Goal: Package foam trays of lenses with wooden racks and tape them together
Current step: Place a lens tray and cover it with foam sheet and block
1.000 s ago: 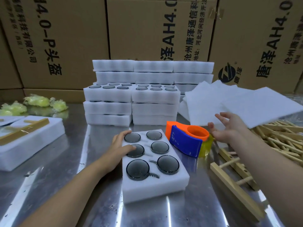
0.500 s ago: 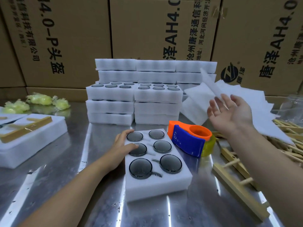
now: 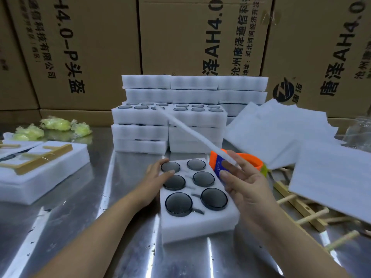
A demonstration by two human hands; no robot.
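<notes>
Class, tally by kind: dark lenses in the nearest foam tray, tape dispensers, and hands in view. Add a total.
Dark lenses: 6
Tape dispensers: 1
Hands: 2, left hand and right hand
Total: 9

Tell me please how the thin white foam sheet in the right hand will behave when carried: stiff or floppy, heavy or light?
Probably very light: the right hand holds the foam sheet by one end with fingers alone. It seems fairly stiff for its thinness: seen edge-on, it reaches out nearly straight, hardly sagging.
</notes>
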